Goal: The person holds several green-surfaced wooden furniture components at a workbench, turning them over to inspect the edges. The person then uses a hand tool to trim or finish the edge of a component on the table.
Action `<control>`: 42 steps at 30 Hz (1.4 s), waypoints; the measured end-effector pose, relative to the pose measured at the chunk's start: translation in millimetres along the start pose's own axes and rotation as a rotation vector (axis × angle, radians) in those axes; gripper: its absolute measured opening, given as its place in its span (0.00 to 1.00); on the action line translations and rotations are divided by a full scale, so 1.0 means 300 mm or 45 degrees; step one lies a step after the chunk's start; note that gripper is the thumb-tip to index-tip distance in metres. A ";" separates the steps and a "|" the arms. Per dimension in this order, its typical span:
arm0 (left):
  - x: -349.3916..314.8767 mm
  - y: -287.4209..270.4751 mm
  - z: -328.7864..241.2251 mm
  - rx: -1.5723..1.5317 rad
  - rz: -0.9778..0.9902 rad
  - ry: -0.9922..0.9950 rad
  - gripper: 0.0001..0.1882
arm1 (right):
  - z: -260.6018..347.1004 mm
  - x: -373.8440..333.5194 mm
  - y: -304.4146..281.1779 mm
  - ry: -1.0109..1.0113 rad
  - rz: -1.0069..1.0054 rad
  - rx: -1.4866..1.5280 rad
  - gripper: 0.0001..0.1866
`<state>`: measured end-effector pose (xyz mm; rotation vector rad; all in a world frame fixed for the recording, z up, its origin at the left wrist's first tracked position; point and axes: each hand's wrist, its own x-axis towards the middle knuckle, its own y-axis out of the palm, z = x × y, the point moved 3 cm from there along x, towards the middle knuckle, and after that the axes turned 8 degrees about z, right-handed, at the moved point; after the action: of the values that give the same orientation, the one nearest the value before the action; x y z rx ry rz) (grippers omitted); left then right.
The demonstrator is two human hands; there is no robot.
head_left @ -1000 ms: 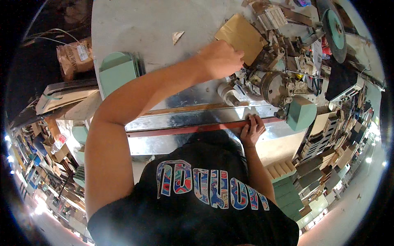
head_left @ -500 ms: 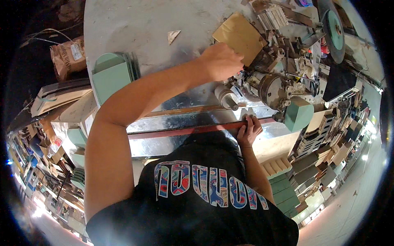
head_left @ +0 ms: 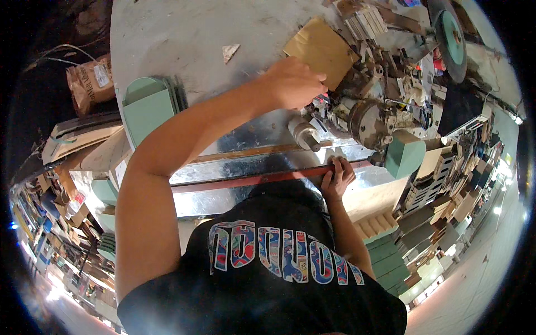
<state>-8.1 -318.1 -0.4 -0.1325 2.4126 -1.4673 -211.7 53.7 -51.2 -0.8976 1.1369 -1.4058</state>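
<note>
My left hand [head_left: 295,84] reaches across the bench with its fingers curled closed, just left of a cluttered machine head [head_left: 365,120]. Whatever it grips is hidden by the fist; a small bit of red and dark shows below the fingers. Under that hand a metal cylinder with a narrower stub [head_left: 305,134] points toward me. Close to my body, my right hand [head_left: 338,177] bends its fingers over a long red strip [head_left: 251,181] along the shiny metal front of the machine. Beyond my left hand lies a tan square sheet [head_left: 322,50].
Green rounded end pieces [head_left: 149,109] stand at the left, with another green block [head_left: 405,155] at the right. A grinding wheel [head_left: 451,40] is at the far right. A small pale triangular scrap [head_left: 230,53] lies on the grey tabletop [head_left: 184,33]. Stacked boards surround the bench.
My left hand has shifted slightly left and stays closed beside the machine head. My right hand keeps its place on the red strip. The whole view has moved a little.
</note>
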 end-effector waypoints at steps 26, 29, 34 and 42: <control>0.010 -0.020 0.026 -0.094 0.105 0.084 0.21 | -0.007 -0.004 0.000 -0.024 -0.003 -0.006 0.25; 0.013 0.008 0.034 -0.108 0.051 0.086 0.23 | -0.006 -0.002 -0.001 -0.020 0.014 0.001 0.26; 0.001 0.015 0.033 -0.117 0.054 0.059 0.24 | 0.002 0.003 -0.003 -0.023 0.009 -0.023 0.26; -0.008 0.022 0.040 -0.133 0.046 0.051 0.24 | 0.005 0.008 -0.008 -0.029 -0.014 -0.022 0.24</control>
<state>-1.7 -324.7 -10.7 -0.0827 2.5107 -1.3411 -211.2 50.9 -48.8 -0.9312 1.1298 -1.3933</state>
